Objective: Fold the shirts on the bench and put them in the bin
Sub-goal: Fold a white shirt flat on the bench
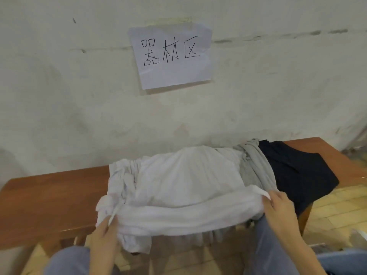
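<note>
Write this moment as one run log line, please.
step: fold white shirt on bench | left hand: grips near edge | right hand: pinches near edge | waiting: gray shirt, black shirt

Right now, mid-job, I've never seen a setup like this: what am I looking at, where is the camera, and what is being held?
No machine here: a person works with two bare hands. The one picture comes from a camera worn on the head, looking forward and down. A brown wooden bench stands by a pale wall with a handwritten paper sign. On it lie a crumpled white shirt, a bunched grey shirt to its right, then a black shirt. The left hand and the right hand each have a grip on the white shirt's near edge.
</note>
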A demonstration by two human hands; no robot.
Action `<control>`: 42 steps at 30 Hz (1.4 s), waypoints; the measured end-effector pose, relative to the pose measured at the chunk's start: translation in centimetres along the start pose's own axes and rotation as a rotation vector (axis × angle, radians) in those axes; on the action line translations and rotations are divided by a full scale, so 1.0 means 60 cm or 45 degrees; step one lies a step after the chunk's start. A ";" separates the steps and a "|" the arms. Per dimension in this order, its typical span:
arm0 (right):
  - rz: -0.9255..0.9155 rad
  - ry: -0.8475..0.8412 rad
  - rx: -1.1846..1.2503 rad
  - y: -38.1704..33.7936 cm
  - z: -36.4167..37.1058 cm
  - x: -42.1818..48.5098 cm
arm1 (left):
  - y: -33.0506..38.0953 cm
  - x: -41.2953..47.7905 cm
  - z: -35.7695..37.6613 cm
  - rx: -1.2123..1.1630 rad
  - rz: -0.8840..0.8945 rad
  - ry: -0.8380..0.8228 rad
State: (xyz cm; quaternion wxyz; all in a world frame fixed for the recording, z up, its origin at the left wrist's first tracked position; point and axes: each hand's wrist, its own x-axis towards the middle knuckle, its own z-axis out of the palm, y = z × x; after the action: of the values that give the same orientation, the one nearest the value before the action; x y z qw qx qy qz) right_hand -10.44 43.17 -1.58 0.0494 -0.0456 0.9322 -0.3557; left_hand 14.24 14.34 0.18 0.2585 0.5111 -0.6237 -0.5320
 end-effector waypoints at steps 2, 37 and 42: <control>-0.131 0.014 0.059 -0.008 -0.015 0.003 | 0.009 0.014 -0.004 -0.121 0.068 -0.035; -0.091 -0.415 0.038 -0.105 0.137 0.282 | 0.087 0.349 0.174 0.640 0.242 -0.530; -0.127 -0.447 0.028 -0.103 0.132 0.291 | 0.130 0.378 0.145 -0.064 -0.087 -0.378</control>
State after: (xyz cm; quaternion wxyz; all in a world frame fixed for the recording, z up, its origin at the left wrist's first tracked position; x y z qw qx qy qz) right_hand -26.43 31.29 -4.38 0.1942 -0.1527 0.9019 -0.3543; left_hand -3.92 -3.57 -0.22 0.1578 0.4411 -0.6237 -0.6257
